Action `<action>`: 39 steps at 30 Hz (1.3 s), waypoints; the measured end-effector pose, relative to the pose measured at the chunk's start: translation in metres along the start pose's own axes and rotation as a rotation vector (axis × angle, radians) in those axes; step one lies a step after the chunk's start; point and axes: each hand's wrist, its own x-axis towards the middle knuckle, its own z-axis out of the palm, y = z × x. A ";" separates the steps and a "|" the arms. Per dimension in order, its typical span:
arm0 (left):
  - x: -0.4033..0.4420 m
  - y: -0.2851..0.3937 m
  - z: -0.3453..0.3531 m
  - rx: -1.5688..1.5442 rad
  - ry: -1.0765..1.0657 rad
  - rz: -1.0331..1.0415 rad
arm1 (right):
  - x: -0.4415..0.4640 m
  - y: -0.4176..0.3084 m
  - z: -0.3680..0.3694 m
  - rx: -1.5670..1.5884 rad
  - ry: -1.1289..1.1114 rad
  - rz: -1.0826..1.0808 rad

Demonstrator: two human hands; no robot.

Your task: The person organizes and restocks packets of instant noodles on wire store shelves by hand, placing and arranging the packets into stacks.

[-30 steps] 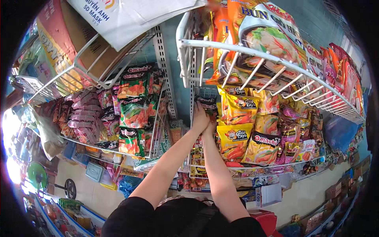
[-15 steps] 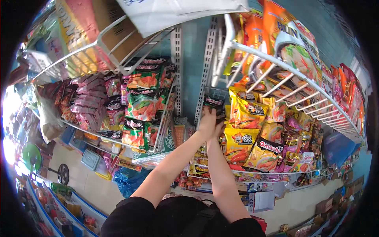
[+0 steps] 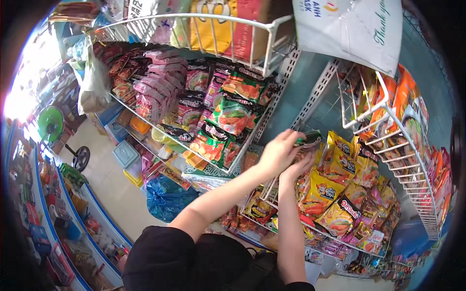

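Note:
Both hands are together above the right-hand wire shelf, around a dark noodle packet [image 3: 310, 137] with a green edge. My left hand [image 3: 280, 153] curls its fingers over the packet's near end. Just below it, my right hand [image 3: 297, 168] supports the packet from underneath with bent fingers. Most of the packet's front is hidden by the fingers. Yellow noodle packets [image 3: 319, 192] stand close to the right of my hands, and a yellow Omachi packet [image 3: 341, 216] lies in front of them.
Green and orange Omachi packets [image 3: 232, 114] fill the left wire shelf, beside pink packets [image 3: 158, 87]. An upper wire rack [image 3: 410, 167] juts out at right. A white bag [image 3: 347, 34] hangs overhead. A blue plastic bag [image 3: 170, 198] sits below, near a green fan [image 3: 50, 123].
The view has turned left, so the shelves sit differently in frame. My hands have come out from the back of the right shelf, with the dark packet between them.

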 end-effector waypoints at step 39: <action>-0.008 -0.048 -0.126 0.016 -0.165 -0.075 | -0.015 -0.061 0.057 -0.465 -0.329 -0.498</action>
